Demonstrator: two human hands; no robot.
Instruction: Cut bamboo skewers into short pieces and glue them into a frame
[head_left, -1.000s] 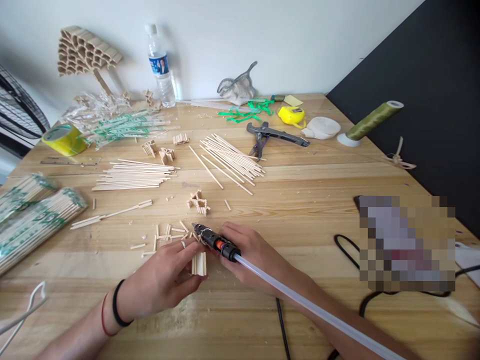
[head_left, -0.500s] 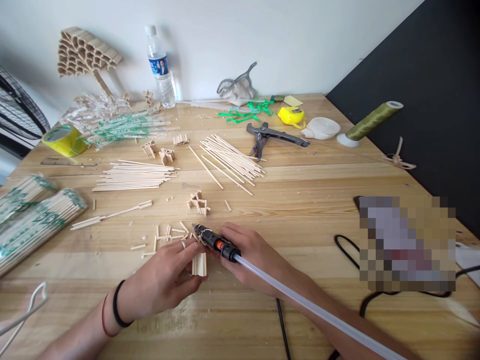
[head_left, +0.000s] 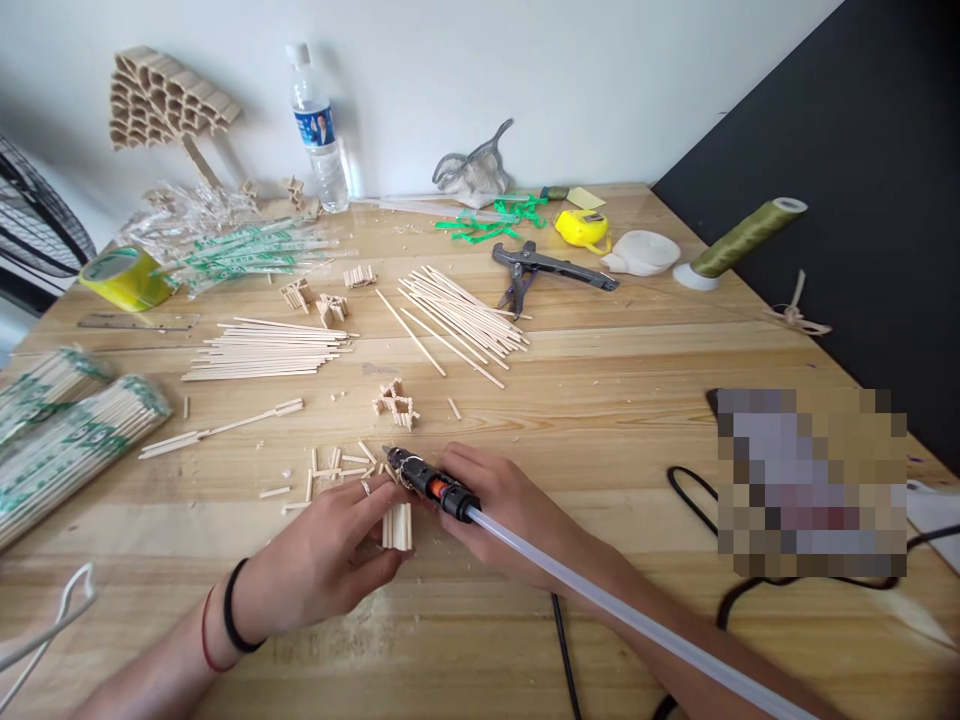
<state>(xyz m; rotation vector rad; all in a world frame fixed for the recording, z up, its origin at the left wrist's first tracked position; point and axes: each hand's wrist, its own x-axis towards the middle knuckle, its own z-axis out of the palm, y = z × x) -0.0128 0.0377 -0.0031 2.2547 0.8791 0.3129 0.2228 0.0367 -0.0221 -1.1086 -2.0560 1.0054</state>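
Gluing step — left hand [head_left: 319, 560] pinches the stick block [head_left: 397, 526], right hand [head_left: 504, 508] grips the glue gun [head_left: 427, 482] at its 12 o'clock — next needs a steady squeeze.

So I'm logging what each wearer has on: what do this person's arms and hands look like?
Both forearms are bare, with no sleeves or gloves. The left hand has a ring on one finger, and a black band beside a thin red band at the wrist. The right hand shows nothing worn.

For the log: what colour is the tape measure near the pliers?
Yellow; the tape measure shows best in the head view, beside the pliers.
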